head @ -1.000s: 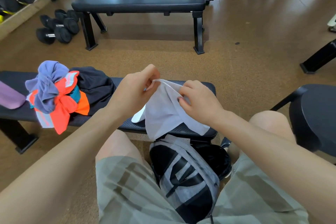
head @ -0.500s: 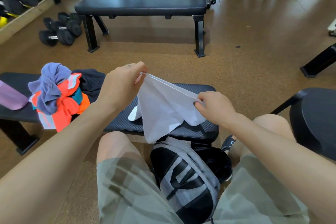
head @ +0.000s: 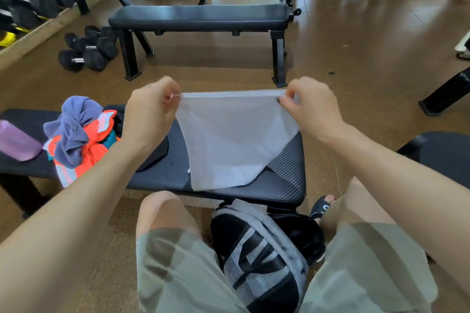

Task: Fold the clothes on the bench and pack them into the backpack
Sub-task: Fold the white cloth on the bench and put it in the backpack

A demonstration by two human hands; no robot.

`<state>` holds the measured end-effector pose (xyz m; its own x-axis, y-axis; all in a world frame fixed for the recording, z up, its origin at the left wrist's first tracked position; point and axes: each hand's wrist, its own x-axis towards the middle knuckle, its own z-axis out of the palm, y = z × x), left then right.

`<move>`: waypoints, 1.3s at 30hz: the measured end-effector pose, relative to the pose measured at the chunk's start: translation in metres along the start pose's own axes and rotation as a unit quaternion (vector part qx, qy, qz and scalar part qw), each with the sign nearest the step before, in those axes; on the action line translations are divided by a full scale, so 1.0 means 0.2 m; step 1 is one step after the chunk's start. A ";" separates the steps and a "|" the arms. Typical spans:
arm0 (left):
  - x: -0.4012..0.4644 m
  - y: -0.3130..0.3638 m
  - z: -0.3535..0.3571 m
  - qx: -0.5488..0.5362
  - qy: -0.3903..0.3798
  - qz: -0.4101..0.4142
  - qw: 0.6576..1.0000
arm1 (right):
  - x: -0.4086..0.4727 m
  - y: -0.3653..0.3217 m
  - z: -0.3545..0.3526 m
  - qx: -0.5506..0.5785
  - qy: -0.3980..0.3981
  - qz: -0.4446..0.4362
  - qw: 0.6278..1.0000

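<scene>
Holding white garment (head: 235,140) stretched over bench (head: 284,180), left hand (head: 150,112) and right hand (head: 314,107) each pinching a top corner | I judge first fold barely begun | pile (head: 78,134) unfolded, backpack (head: 262,254) at my feet, nothing visibly packed

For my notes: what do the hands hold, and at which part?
Both hands, left and right, pinch the white cloth at its top corners.

A thin, half-transparent white cloth (head: 234,140) is seen. The bench (head: 284,175) pad is ribbed and matt; the backpack (head: 264,256) is woven grey fabric.
</scene>
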<state>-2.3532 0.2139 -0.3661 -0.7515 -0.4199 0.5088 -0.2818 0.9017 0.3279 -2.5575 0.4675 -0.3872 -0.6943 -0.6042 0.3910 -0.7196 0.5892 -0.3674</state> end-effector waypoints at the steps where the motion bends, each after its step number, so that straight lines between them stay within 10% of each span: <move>1: 0.03 0.01 -0.02 0.004 0.035 0.008 0.999 | 0.03 -0.02 -0.04 0.012 0.054 0.000 0.998; 16: 0.02 0.16 -0.03 -0.101 0.040 0.021 0.994 | 0.06 0.09 -0.08 -0.009 -0.023 0.095 0.995; 20: -0.01 0.30 -0.02 -0.198 -0.008 0.031 0.980 | 0.03 -0.11 -0.08 -0.117 -0.024 -0.001 0.993; 25: -0.08 0.44 0.04 -0.282 -0.075 0.025 0.956 | -0.09 -0.37 -0.03 0.294 -0.162 -0.069 0.940; 39: -0.21 0.34 0.13 -0.269 -0.159 -0.016 0.950 | -0.09 -0.31 -0.01 0.322 -0.132 -0.026 0.937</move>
<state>-2.3559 0.2958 -0.3848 -0.9137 -0.3167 0.2547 -0.0260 0.6709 0.7411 -2.5001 0.4433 -0.3696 -0.5744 -0.7850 0.2320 -0.5495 0.1598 -0.8201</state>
